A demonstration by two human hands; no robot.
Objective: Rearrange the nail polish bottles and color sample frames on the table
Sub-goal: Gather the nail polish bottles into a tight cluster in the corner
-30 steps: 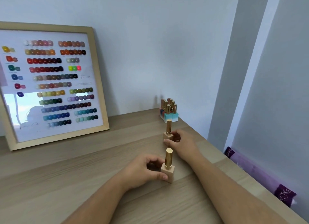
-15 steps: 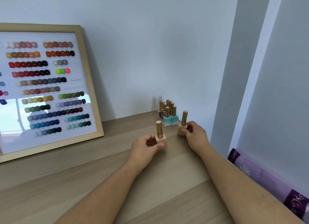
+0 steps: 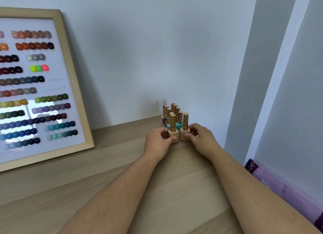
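Two beige nail polish bottles with gold caps stand side by side on the wooden table [image 3: 108,177], right in front of a cluster of several coloured bottles [image 3: 172,119] by the wall. My left hand [image 3: 158,142] grips the left beige bottle [image 3: 173,133] at its base. My right hand [image 3: 201,139] pinches the right beige bottle [image 3: 185,135] at its base. A large wood-framed colour sample chart [image 3: 36,86] leans against the wall at the left, partly cut off by the image edge.
The table's right edge runs diagonally past my right forearm. Beyond it lies purple patterned fabric [image 3: 286,190]. A grey wall column [image 3: 258,76] rises right of the bottle cluster.
Both hands have slid their beige bottles away from me toward the wall, bringing them together in front of the bottle cluster. The view has shifted right, cutting off more of the frame.
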